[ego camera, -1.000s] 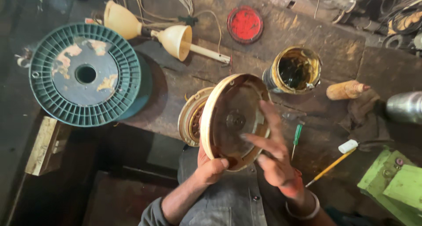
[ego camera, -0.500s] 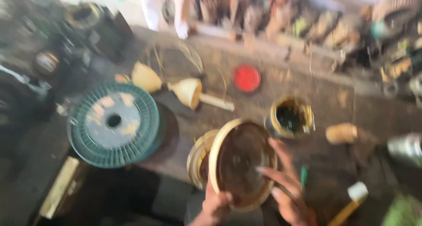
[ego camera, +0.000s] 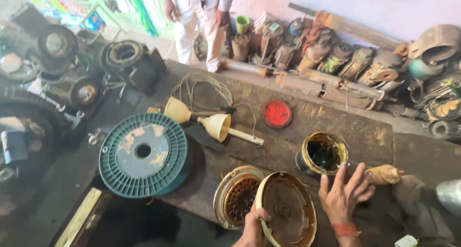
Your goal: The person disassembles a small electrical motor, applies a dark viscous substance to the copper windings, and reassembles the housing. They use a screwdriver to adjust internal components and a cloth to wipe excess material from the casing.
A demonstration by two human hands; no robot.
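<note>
My left hand [ego camera: 252, 228] grips the lower left rim of a round cream-rimmed metal cover [ego camera: 286, 209], held tilted on edge with its rusty brown inside facing me. My right hand [ego camera: 345, 195] is spread flat just right of the cover, fingers apart, close to an open tin of dark liquid [ego camera: 322, 154] and a small tan bottle [ego camera: 383, 174] lying on its side. Behind the cover, to its left, sits a round motor part with copper windings [ego camera: 236, 197].
A green plastic spool [ego camera: 143, 153] lies flat at left. Two cream funnels on a stick [ego camera: 211, 124], a wire coil and a red lid [ego camera: 276, 114] lie farther back. Old motor parts line the wall [ego camera: 345, 60]. A person in white stands at the back [ego camera: 201, 21].
The view has swung upward, revealing the wall, the motor parts and the standing person. My right hand has left the cover's inside and now lies spread to its right.
</note>
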